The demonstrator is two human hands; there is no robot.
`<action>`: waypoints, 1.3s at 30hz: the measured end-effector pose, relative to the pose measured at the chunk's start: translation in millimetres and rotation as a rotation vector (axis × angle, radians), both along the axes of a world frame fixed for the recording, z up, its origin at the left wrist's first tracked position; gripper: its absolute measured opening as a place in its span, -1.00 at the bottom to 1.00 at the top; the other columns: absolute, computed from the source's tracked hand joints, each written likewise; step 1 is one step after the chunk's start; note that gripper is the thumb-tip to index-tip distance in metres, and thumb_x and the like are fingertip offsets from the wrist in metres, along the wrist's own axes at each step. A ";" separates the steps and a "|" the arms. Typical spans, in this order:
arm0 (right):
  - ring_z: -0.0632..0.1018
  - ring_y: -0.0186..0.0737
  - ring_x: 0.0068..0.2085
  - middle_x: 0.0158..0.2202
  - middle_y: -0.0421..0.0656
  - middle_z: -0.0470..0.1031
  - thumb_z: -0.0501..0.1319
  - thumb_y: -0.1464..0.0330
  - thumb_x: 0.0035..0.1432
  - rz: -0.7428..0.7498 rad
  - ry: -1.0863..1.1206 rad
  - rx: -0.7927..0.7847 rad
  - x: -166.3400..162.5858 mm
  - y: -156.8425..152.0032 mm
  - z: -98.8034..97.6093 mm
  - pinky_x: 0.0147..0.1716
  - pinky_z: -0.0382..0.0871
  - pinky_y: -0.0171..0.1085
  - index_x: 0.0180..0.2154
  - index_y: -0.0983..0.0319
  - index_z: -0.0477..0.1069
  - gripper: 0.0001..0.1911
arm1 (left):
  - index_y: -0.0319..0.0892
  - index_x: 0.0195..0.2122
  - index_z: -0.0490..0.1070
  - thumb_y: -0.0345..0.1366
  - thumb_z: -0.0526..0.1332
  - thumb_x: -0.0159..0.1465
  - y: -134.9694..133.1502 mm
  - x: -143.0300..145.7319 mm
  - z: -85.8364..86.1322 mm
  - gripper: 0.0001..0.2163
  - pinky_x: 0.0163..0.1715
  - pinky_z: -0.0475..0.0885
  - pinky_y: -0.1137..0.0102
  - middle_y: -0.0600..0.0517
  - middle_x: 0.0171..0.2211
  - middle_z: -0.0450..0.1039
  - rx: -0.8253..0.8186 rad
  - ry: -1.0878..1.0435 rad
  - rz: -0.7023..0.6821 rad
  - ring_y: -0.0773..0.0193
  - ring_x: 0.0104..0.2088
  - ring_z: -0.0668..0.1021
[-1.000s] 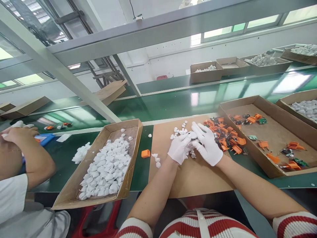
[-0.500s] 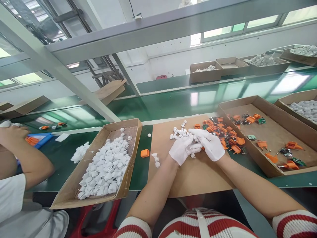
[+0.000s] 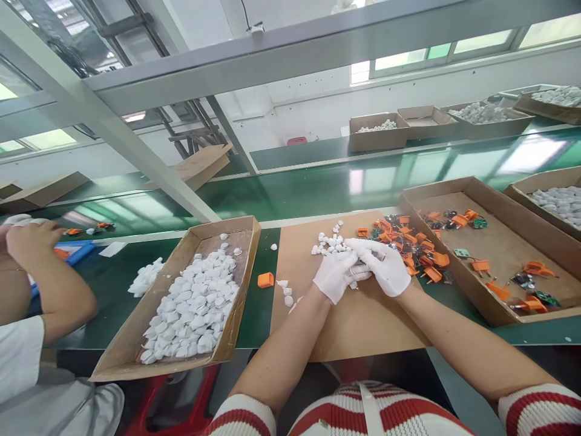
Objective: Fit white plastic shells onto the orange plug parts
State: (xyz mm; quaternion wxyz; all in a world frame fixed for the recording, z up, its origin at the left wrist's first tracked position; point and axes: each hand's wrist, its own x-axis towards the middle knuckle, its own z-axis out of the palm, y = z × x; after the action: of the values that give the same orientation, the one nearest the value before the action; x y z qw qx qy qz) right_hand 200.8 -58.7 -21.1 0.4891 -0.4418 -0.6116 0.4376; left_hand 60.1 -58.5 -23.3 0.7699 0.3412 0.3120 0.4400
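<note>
My left hand (image 3: 336, 275) and my right hand (image 3: 385, 266), both in white gloves, meet over a brown cardboard sheet (image 3: 354, 333). Their fingers are closed together around something too hidden to make out. Just beyond the fingertips lies a loose group of small white pieces (image 3: 330, 244). To the right of my right hand is a heap of orange plug parts (image 3: 420, 248) with metal pins and green circuit boards among them. A few more white pieces (image 3: 288, 299) lie left of my left hand, near a single orange housing (image 3: 265, 280).
A cardboard tray of white pieces (image 3: 247, 290) stands at left, beside a small white pile (image 3: 146, 277). On the right is a cardboard tray with orange parts (image 3: 494, 324). A co-worker's arm (image 3: 68, 290) is at far left. More boxes (image 3: 379, 140) line the back shelf.
My left hand has shifted slightly right, closer against my right hand. Another white piece now shows beside my left forearm. The co-worker's hand at far left has moved a little.
</note>
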 end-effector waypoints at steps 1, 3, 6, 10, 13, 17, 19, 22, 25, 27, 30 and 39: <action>0.57 0.00 0.04 0.00 -0.06 0.60 0.17 -0.04 0.21 -0.030 -0.050 0.021 -0.1 -0.2 -0.9 0.10 0.44 -0.02 -0.03 0.16 0.57 -0.50 | -0.31 -0.24 0.50 -0.03 0.47 0.02 -0.3 -0.3 0.4 -0.55 -0.27 0.52 0.30 -0.19 -0.23 0.56 -0.008 -0.005 -0.007 0.03 -0.20 0.63; 0.55 -0.02 0.07 0.03 -0.07 0.58 0.07 0.00 0.29 -0.061 -0.161 0.109 -0.5 -0.5 -3.2 0.13 0.41 -0.02 0.03 0.14 0.54 -0.50 | -0.30 -0.23 0.50 -0.04 0.47 0.02 -0.3 -1.5 0.4 -0.56 -0.23 0.52 0.25 -0.15 -0.28 0.56 -0.018 -0.021 -0.006 0.05 -0.24 0.63; 0.44 0.08 0.19 0.18 0.03 0.45 -0.06 -0.07 0.31 -0.119 -0.359 0.387 -1.2 1.1 -8.4 0.18 0.33 0.06 0.23 0.21 0.35 -0.31 | -0.28 -0.26 0.50 -0.07 0.44 0.08 1.2 -3.6 -3.2 -0.63 -0.27 0.50 0.30 -0.11 -0.31 0.54 0.038 -0.050 -0.002 0.14 -0.30 0.60; 0.22 0.24 0.31 0.33 0.12 0.23 -0.18 -0.15 0.27 -0.271 -0.675 0.737 -1.9 5.6 -16.9 0.21 0.17 0.20 0.33 0.33 0.16 -0.13 | -0.24 -0.20 0.51 -0.09 0.36 0.19 4.5 -4.2 -10.7 -0.69 -0.43 0.41 0.44 -0.12 -0.23 0.52 0.100 -0.057 0.034 0.25 -0.34 0.54; 0.18 0.24 0.31 0.33 0.01 0.26 -0.15 -0.07 0.32 -0.324 -0.832 0.775 -4.1 5.7 -17.8 0.22 0.07 0.21 0.32 0.24 0.20 -0.25 | -0.21 -0.22 0.52 -0.11 0.34 0.21 5.2 -4.6 -10.6 -0.74 -0.48 0.37 0.45 -0.09 -0.24 0.52 0.083 -0.048 0.057 0.29 -0.40 0.49; 0.16 0.26 0.31 0.34 -0.04 0.25 -0.04 -0.04 0.27 -0.260 -0.852 0.713 -7.4 0.9 -13.9 0.24 0.00 0.19 0.32 0.18 0.20 -0.29 | -0.19 -0.31 0.48 -0.07 0.35 0.18 3.7 -6.4 -2.2 -0.73 -0.49 0.37 0.45 0.00 -0.42 0.44 0.027 -0.063 0.001 0.34 -0.49 0.45; 0.16 0.26 0.32 0.35 0.02 0.21 0.00 -0.03 0.25 -0.191 -0.787 0.665 -7.7 -0.9 -14.1 0.25 0.02 0.18 0.37 0.24 0.08 -0.21 | -0.21 -0.36 0.47 -0.05 0.34 0.20 3.2 -7.5 1.2 -0.71 -0.52 0.37 0.46 0.02 -0.48 0.39 0.048 -0.069 -0.053 0.34 -0.51 0.45; 0.23 0.21 0.29 0.35 0.11 0.16 0.02 -0.06 0.23 -0.226 -0.641 0.547 -5.8 -1.1 -17.1 0.21 0.17 0.12 0.42 0.30 -0.16 -0.08 | -0.21 -0.35 0.46 -0.10 0.32 0.24 4.4 -9.6 2.7 -0.75 -0.50 0.40 0.47 0.01 -0.41 0.44 0.054 -0.092 -0.072 0.32 -0.44 0.51; 0.19 0.22 0.30 0.40 0.13 0.02 0.03 -0.05 0.24 -0.417 -0.600 0.572 -4.0 -0.4 -18.7 0.20 0.18 0.13 0.44 0.27 -0.30 -0.05 | -0.21 -0.21 0.48 -0.17 0.30 0.27 6.6 -10.9 2.7 -0.79 -0.28 0.50 0.43 -0.07 -0.20 0.51 -0.068 -0.137 0.021 0.28 -0.26 0.58; 0.10 0.27 0.34 0.43 0.13 -0.09 0.02 -0.01 0.26 -0.477 -0.666 0.656 -5.1 -1.4 -17.3 0.23 0.11 0.18 0.43 0.28 -0.26 -0.10 | -0.22 -0.13 0.48 -0.20 0.26 0.31 7.1 -10.2 2.6 -0.79 -0.11 0.50 0.38 -0.13 -0.05 0.49 -0.130 -0.155 0.079 0.21 -0.10 0.59; 0.04 0.41 0.34 0.44 0.21 -0.15 0.02 0.02 0.26 -0.461 -0.811 0.686 -11.1 -5.8 -14.4 0.21 0.04 0.27 0.38 0.40 -0.03 -0.16 | -0.19 -0.04 0.47 -0.18 0.22 0.34 5.1 -6.8 1.4 -0.75 -0.03 0.49 0.31 -0.15 0.06 0.46 -0.101 -0.185 0.062 0.13 0.05 0.54; 0.08 0.42 0.33 0.43 0.17 -0.09 0.14 -0.05 0.17 -0.396 -0.906 0.601 -14.5 -7.5 -17.8 0.19 -0.04 0.32 0.32 0.32 0.17 -0.16 | -0.20 -0.10 0.48 -0.14 0.20 0.34 1.9 -3.4 1.4 -0.75 -0.06 0.50 0.31 -0.16 -0.03 0.52 0.014 -0.166 0.017 0.06 0.04 0.55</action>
State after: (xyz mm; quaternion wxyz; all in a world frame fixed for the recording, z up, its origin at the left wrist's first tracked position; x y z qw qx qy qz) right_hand 186.4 -66.3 -38.9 0.3549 -0.5329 -0.7631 -0.0880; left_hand 56.7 -56.6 -21.8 0.7869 0.3060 0.2469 0.4756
